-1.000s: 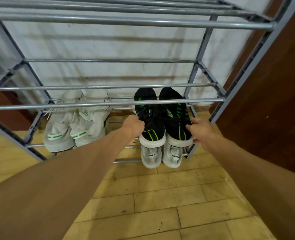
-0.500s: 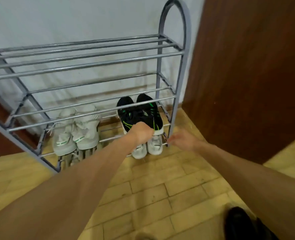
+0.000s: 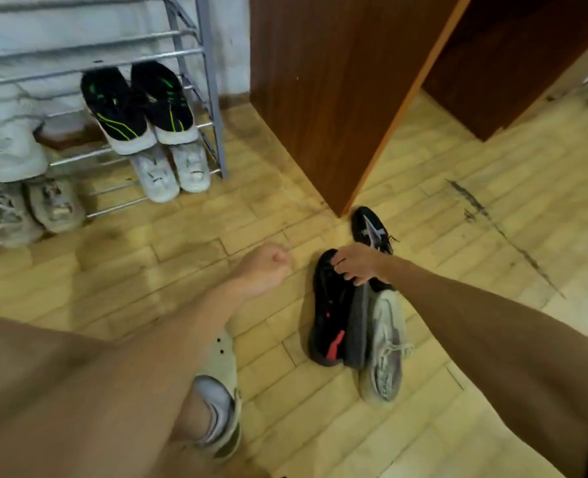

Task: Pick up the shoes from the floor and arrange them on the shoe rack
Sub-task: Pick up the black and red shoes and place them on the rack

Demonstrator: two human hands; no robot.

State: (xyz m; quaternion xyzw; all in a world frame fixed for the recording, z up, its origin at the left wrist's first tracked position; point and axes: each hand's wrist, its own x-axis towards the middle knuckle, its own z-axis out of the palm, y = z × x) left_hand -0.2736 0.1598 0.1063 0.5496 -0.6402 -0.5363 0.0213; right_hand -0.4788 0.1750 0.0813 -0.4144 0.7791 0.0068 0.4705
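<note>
Three shoes lie on the floor at the right: a black shoe with red marks [image 3: 330,315], a grey knit shoe [image 3: 385,353] beside it, and a black shoe with a pale logo [image 3: 370,229] further back. My right hand [image 3: 356,263] grips the upper edge of the black-and-red shoe. Left of it, my left hand [image 3: 266,267] hangs over bare floor as a closed fist with nothing in it. The grey metal shoe rack [image 3: 213,98] stands at the upper left. It holds a black-and-green pair [image 3: 137,105], white shoes below them and pale shoes at the left.
A dark brown wooden door [image 3: 330,91] stands open right of the rack, its lower corner close to the floor shoes. My foot in a pale sandal [image 3: 221,408] is at the bottom centre. The floor is yellow tile.
Both hands have left the black-and-green pair on the rack. The view swung right and down. My right hand now grips the black-and-red shoe on the floor.
</note>
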